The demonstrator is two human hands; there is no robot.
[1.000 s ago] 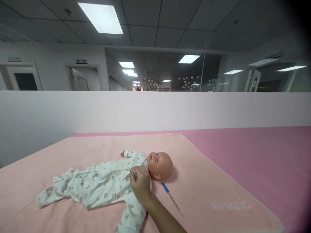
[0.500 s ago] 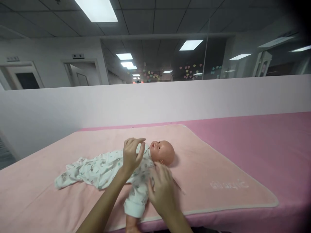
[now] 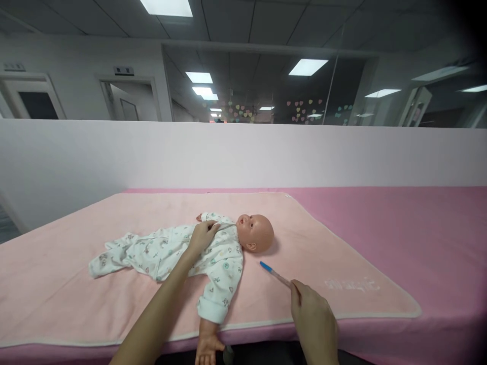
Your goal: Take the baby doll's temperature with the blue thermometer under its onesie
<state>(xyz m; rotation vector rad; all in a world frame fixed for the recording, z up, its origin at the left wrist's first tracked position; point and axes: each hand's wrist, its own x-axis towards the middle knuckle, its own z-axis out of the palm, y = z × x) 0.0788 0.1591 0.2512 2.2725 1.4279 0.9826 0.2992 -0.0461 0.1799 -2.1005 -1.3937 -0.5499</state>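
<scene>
A baby doll (image 3: 261, 234) lies on its back with its head to the right. It wears a white romper (image 3: 224, 268) with a small print, and one bare arm reaches over the near edge. My left hand (image 3: 203, 237) is closed at the chest, its fingers pinching the romper's front near the neckline. To the right, my right hand (image 3: 315, 317) grips the end of a pen (image 3: 280, 278) between thumb and fingers. The pen's blue-capped end points toward the doll's head, apart from it, low over the blanket.
A peach blanket (image 3: 304, 238) with pale trim lies under the doll on a pink-covered table (image 3: 399, 228). Behind it rises a low white partition (image 3: 243, 154). Something dark and rounded (image 3: 228, 355) shows beside the doll's hand at the near edge.
My left hand has come down onto the romper's chest and closed on the cloth. The right hand has moved right, off the doll's sleeve, and taken hold of the pen.
</scene>
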